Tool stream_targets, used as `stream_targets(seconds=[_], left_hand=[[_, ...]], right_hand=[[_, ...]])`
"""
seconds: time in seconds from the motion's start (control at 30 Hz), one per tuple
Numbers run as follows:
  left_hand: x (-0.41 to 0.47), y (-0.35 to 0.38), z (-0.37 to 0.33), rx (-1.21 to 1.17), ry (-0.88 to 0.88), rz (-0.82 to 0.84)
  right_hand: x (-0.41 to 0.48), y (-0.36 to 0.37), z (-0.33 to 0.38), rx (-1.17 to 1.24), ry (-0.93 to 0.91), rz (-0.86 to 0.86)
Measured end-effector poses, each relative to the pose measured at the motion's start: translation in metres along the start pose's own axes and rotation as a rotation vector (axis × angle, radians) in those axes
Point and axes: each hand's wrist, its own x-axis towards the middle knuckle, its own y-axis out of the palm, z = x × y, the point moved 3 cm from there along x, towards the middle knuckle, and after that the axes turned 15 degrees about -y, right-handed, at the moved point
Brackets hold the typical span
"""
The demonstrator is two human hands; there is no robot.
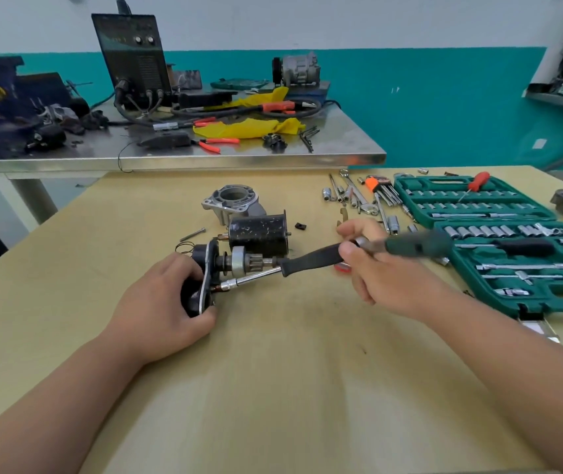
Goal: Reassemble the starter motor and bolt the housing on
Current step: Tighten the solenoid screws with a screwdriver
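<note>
On table (273,371) | left grip (156,302) clasps starter motor (237,261) | right grip (375,268) holds driver (310,258) against it

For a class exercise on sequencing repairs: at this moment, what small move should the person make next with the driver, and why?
Probably turn the black-handled driver to run the fastener in. Its socket tip sits against the starter assembly that the left hand grips, and the right hand holds the handle's end. The housing lies apart behind.
</note>
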Motion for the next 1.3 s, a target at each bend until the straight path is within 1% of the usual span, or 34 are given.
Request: stream_targets(seconds=[0.07, 0.1, 0.13, 0.2, 0.23, 0.27, 0.3, 0.33, 0.37, 0.4, 0.47, 0.5, 0.53, 0.57, 0.6, 0.67, 0.7, 0.73, 0.77, 0.8, 0.87, 0.9, 0.93, 0.97, 1.03, 1.07, 1.1, 1.13, 1.17, 1.23, 1.3], left_hand=[[-0.001, 0.0, 0.0, 0.024, 0.009, -0.01], [-0.001, -0.001, 0.0, 0.024, 0.009, -0.014], [-0.001, -0.001, 0.0, 0.024, 0.009, -0.014], [0.0, -0.001, -0.001, 0.018, 0.002, -0.005], [0.0, 0.0, -0.001, 0.013, -0.009, 0.001], [0.0, 0.0, -0.001, 0.005, -0.022, 0.006], [-0.001, -0.001, -0.001, -0.005, -0.031, 0.014], [-0.002, -0.002, -0.003, 0.002, -0.027, 0.014], [-0.004, -0.004, -0.006, 0.027, -0.004, -0.009], [-0.005, -0.006, -0.013, 0.064, 0.05, -0.049], [-0.008, -0.009, -0.038, 0.155, 0.245, -0.121], [-0.008, -0.006, -0.053, 0.202, 0.338, -0.108], [-0.008, 0.0, -0.069, 0.252, 0.391, -0.034], [-0.007, 0.008, -0.085, 0.294, 0.404, 0.074], [-0.006, 0.016, -0.099, 0.322, 0.378, 0.182], [0.002, 0.031, -0.115, 0.412, 0.287, 0.345], [0.006, 0.034, -0.121, 0.444, 0.245, 0.409], [0.008, 0.035, -0.125, 0.456, 0.228, 0.43], [0.009, 0.035, -0.127, 0.472, 0.216, 0.429], [0.009, 0.033, -0.128, 0.488, 0.236, 0.393], [0.004, 0.03, -0.129, 0.535, 0.328, 0.231], [0.0, 0.03, -0.128, 0.524, 0.356, 0.169], [-0.004, 0.032, -0.125, 0.484, 0.364, 0.162], [-0.006, 0.035, -0.121, 0.442, 0.341, 0.217], [-0.008, 0.04, -0.111, 0.359, 0.258, 0.393], [-0.009, 0.042, -0.107, 0.347, 0.241, 0.449], [-0.007, 0.042, -0.105, 0.358, 0.241, 0.47], [-0.006, 0.042, -0.103, 0.381, 0.253, 0.463], [-0.006, 0.042, -0.102, 0.411, 0.26, 0.448], [-0.007, 0.04, -0.1, 0.417, 0.28, 0.395], [-0.007, 0.031, -0.092, 0.354, 0.331, 0.238]], right_hand=[[0.001, -0.005, 0.004, 0.003, 0.083, 0.093], [-0.003, -0.005, 0.005, 0.042, 0.16, 0.139], [-0.007, -0.003, 0.002, 0.103, 0.253, 0.17], [-0.017, 0.003, -0.004, 0.318, 0.453, 0.187], [-0.02, 0.007, -0.004, 0.4, 0.516, 0.183], [-0.021, 0.008, -0.008, 0.418, 0.53, 0.186], [-0.023, 0.009, -0.012, 0.369, 0.498, 0.203], [-0.024, 0.009, -0.014, 0.287, 0.417, 0.216], [-0.023, 0.008, -0.013, 0.174, 0.297, 0.209], [-0.021, 0.005, -0.013, 0.048, 0.17, 0.201], [-0.015, 0.002, -0.009, -0.147, -0.048, 0.2], [-0.011, 0.004, -0.007, -0.2, -0.118, 0.202], [-0.006, 0.005, -0.006, -0.219, -0.149, 0.208], [-0.003, 0.006, -0.007, -0.24, -0.165, 0.22], [0.0, 0.009, -0.008, -0.27, -0.174, 0.229], [-0.001, 0.015, -0.009, -0.298, -0.18, 0.255], [-0.004, 0.016, -0.011, -0.224, -0.119, 0.258], [-0.008, 0.016, -0.012, -0.131, -0.054, 0.241], [-0.012, 0.017, -0.01, -0.075, -0.023, 0.226], [-0.014, 0.019, -0.009, -0.002, -0.014, 0.21], [-0.017, 0.019, -0.008, 0.252, 0.144, 0.187], [-0.019, 0.019, -0.008, 0.323, 0.241, 0.2], [-0.018, 0.023, -0.008, 0.314, 0.235, 0.212], [-0.018, 0.026, -0.004, 0.205, 0.155, 0.218], [-0.015, 0.028, 0.003, -0.113, -0.108, 0.248], [-0.015, 0.031, 0.006, -0.229, -0.229, 0.273], [-0.014, 0.034, 0.008, -0.299, -0.305, 0.305], [-0.014, 0.036, 0.007, -0.323, -0.327, 0.311], [-0.014, 0.036, 0.008, -0.319, -0.309, 0.301], [-0.017, 0.031, 0.004, -0.262, -0.173, 0.25], [-0.019, 0.021, -0.003, -0.174, -0.004, 0.132]])
